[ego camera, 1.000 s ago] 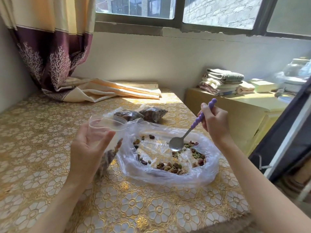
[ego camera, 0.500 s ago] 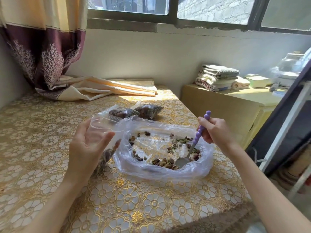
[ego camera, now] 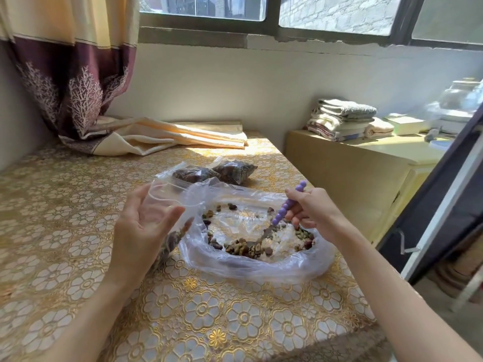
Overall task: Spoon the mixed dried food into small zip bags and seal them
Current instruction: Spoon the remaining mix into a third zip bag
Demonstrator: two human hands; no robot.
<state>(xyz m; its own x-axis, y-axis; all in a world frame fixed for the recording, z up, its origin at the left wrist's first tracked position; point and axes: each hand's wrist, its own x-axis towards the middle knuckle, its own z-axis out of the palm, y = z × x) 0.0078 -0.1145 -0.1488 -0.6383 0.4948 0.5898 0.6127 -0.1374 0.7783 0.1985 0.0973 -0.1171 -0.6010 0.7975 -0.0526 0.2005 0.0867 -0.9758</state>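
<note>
A large clear plastic bag point(ego camera: 261, 267) lies spread open on the table, with mixed dried food point(ego camera: 245, 248) scattered inside it. My right hand point(ego camera: 311, 211) grips the purple beaded handle of a metal spoon point(ego camera: 283, 210), whose bowl is pushed into the food pile. My left hand point(ego camera: 142, 231) holds a small clear zip bag point(ego camera: 167, 197) upright with its mouth open, just left of the large bag; dark food shows in its lower part. Two filled zip bags point(ego camera: 217, 172) lie behind.
The table wears a gold flower-patterned cloth point(ego camera: 52, 231). A maroon and cream curtain point(ego camera: 78, 87) drapes onto its far left corner. To the right stands a low yellow cabinet point(ego camera: 366, 163) with folded towels point(ego camera: 342, 118). A dark door edge point(ego camera: 439, 205) runs along the right.
My right hand lowered the spoon from above the food and dug its bowl into the pile, sweeping toward the left. The left hand kept the small bag held open.
</note>
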